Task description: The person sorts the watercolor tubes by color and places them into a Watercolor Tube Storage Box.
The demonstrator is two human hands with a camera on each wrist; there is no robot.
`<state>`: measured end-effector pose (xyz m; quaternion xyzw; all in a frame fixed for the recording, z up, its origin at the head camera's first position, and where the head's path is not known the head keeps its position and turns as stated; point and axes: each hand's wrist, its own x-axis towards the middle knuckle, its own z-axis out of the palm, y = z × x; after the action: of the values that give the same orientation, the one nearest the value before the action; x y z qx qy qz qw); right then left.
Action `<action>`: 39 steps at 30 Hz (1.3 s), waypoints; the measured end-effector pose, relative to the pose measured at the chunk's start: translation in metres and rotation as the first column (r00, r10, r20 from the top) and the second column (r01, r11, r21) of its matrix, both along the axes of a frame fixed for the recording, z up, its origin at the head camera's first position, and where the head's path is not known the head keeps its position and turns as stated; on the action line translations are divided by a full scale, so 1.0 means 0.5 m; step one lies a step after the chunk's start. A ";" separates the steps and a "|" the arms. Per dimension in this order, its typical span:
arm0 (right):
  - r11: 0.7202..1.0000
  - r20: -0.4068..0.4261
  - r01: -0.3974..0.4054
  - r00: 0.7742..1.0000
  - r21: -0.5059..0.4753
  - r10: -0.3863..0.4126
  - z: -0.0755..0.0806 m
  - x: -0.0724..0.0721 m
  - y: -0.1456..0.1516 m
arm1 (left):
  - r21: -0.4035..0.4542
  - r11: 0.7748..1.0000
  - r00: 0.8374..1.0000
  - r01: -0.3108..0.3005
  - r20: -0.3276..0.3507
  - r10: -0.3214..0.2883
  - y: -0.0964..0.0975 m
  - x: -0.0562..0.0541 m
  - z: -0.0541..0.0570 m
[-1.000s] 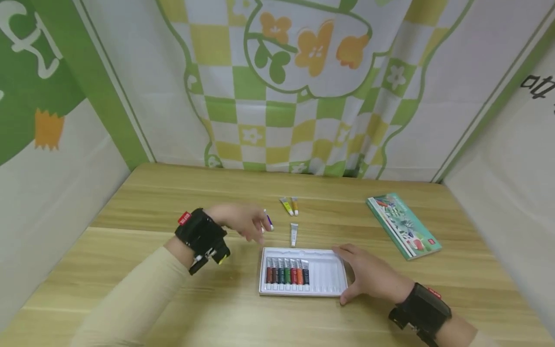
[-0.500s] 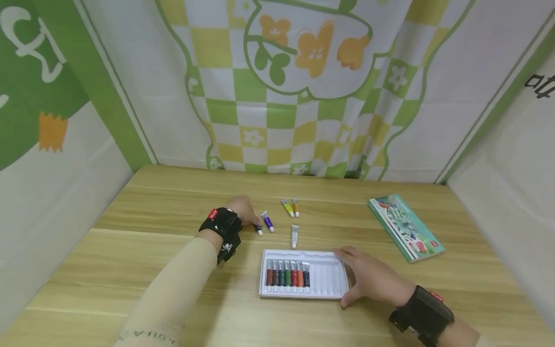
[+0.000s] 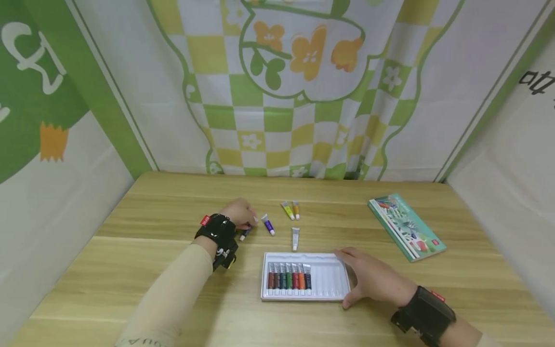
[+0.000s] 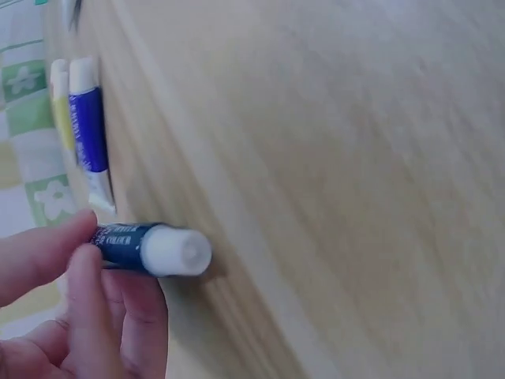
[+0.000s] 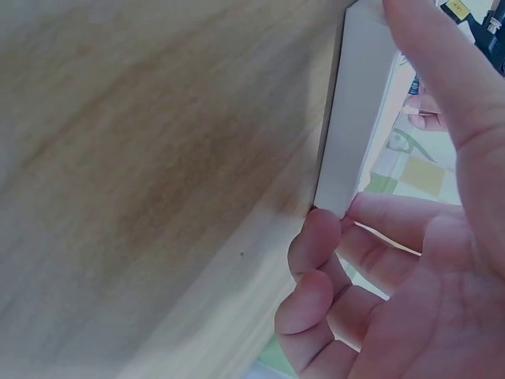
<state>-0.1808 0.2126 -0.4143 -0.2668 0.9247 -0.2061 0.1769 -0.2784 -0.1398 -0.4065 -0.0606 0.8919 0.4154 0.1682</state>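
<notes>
In the left wrist view, my left hand [image 3: 237, 213] pinches a dark blue paint tube [image 4: 130, 245] between thumb and fingers, its white cap pointing outward. A purple paint tube [image 3: 268, 225] lies on the table just right of that hand. My right hand [image 3: 376, 279] grips the right end of a white paint tray [image 3: 329, 279], thumb at the near corner and fingers at the far one. Several capped tubes [image 3: 289, 279] fill the tray's left part, and bare slots show on its right. Behind the tray lies a white tube [image 3: 295, 239].
Farther back, a yellow tube [image 3: 287, 210] and an ochre tube [image 3: 296, 210] lie side by side. A teal illustrated box [image 3: 407, 226] rests on the right of the wooden table [image 3: 173, 193]. A patterned curtain [image 3: 277, 115] hangs at the table's back edge.
The left hand has reached to the dark blue tube, taken it in a pinch and shifted it slightly left, away from the purple tube. My right hand stays on the tray.
</notes>
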 end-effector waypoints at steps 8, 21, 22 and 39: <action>1.000 0.026 0.010 1.000 -0.027 -0.010 -0.006 0.007 0.005 | 0.325 0.946 0.996 -0.007 0.090 -0.024 -0.021 0.022 0.025; 1.000 0.021 -0.005 1.000 -0.021 0.005 0.000 0.000 0.009 | 0.689 0.724 0.985 -0.030 0.143 -0.095 0.050 0.097 0.077; 1.000 0.020 -0.009 1.000 -0.021 0.009 0.000 0.000 0.009 | 0.700 0.713 0.984 -0.026 0.144 -0.105 0.060 0.103 0.079; 1.000 0.022 0.005 1.000 -0.018 -0.005 -0.005 -0.005 0.007 | 0.756 0.647 0.944 0.101 0.131 -0.301 0.210 0.143 0.076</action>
<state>-0.1830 0.2163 -0.4168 -0.2638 0.9215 -0.2176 0.1841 -0.2068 -0.0346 -0.3683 0.0622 0.6195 0.7084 0.3324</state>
